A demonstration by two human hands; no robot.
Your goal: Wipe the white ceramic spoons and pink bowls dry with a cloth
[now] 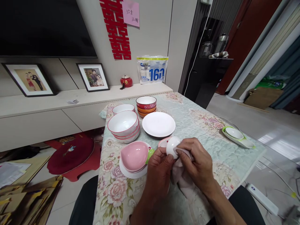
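Left hand (160, 167) and right hand (198, 161) hold a glossy, rounded white piece (172, 147).

The only view comes from a camera worn on the person's head, facing forward and steeply down. It is close — the bare left grip (160, 164) and bare right grip (197, 159) fill the low foreground — yet wide, reaching past the floral, pale-green quilted surface (185, 109) to the long white cabinet (47, 109) and flat black screen (44, 28).
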